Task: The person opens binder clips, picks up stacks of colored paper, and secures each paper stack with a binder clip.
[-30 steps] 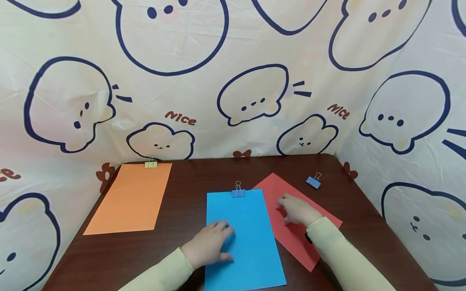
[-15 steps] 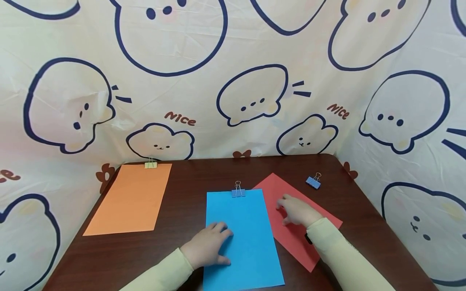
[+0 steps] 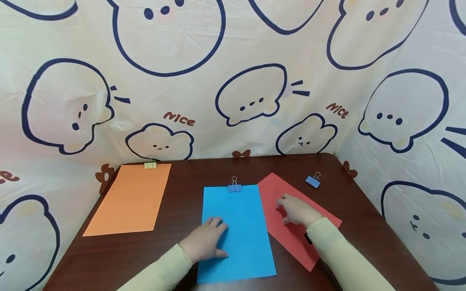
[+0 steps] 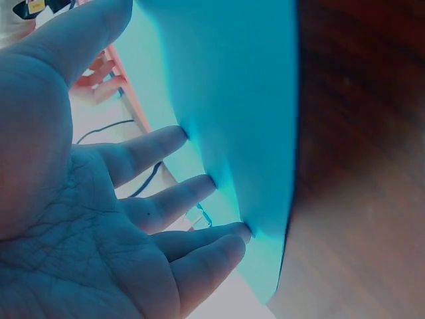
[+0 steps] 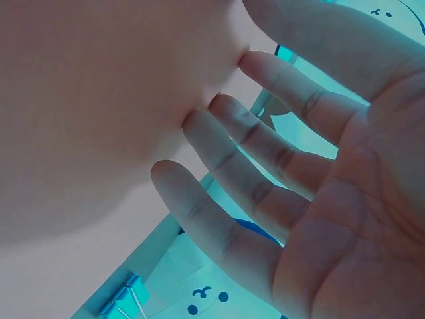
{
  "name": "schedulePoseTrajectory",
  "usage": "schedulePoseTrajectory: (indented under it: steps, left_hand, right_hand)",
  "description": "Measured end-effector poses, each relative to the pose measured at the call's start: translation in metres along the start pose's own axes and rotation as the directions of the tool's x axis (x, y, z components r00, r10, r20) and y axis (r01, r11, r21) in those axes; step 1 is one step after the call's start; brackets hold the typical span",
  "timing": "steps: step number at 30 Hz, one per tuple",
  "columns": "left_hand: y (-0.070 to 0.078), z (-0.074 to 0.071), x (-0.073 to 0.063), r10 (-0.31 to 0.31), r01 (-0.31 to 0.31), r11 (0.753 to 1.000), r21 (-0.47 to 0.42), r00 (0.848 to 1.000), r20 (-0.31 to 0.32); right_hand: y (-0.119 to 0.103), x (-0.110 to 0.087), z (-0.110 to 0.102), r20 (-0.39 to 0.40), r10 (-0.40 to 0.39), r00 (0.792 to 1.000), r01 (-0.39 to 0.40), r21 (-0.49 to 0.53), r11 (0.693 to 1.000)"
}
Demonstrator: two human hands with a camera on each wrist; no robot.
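Observation:
My left hand [image 3: 205,241] rests its spread fingertips on a sheet of blue paper [image 3: 249,242]. In the left wrist view the fingers [image 4: 156,153] are nearly straight, touching the blue surface. A blue binder clip [image 3: 234,188] with wire handles raised sits at the sheet's top edge. To the right, my right hand [image 3: 297,211] touches a slanted sheet of red paper [image 3: 300,244], partly under the blue one. Its fingers [image 5: 219,159] lie apart, lightly bent, gripping nothing. A second blue binder clip [image 3: 313,182] lies loose beyond the red sheet.
An orange sheet [image 3: 131,202] lies at the table's back left, with a yellow binder clip [image 3: 150,165] at its top edge. The dark wooden table [image 3: 189,173] meets printed cloth walls [image 3: 204,101] at the back and sides.
The blue sheet and its clip have slid slightly to the left and away from me, together with my left hand. My right hand and the red sheet have kept their place.

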State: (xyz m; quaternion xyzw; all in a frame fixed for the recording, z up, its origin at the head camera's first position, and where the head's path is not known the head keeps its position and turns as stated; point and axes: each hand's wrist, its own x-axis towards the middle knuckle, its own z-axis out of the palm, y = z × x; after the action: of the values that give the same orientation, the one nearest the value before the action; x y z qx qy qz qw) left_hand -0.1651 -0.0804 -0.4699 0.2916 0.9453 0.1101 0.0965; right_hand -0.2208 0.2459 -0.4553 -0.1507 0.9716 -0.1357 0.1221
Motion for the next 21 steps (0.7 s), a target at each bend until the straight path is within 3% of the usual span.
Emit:
schedulePoseTrajectory:
  steps: [13,21]
  left_hand:
    - [-0.014,-0.003,0.007,-0.115,0.114,0.992,-0.051,0.993,-0.010]
    - [-0.023,-0.005,0.010,-0.151,0.149,0.987,-0.053,0.988,-0.037]
  right_hand:
    - [-0.001,0.001,0.001,-0.003,0.010,1.000,-0.010,-0.018,1.000]
    - [-0.001,0.002,-0.002,0.002,-0.001,1.000,0.001,-0.032,0.999]
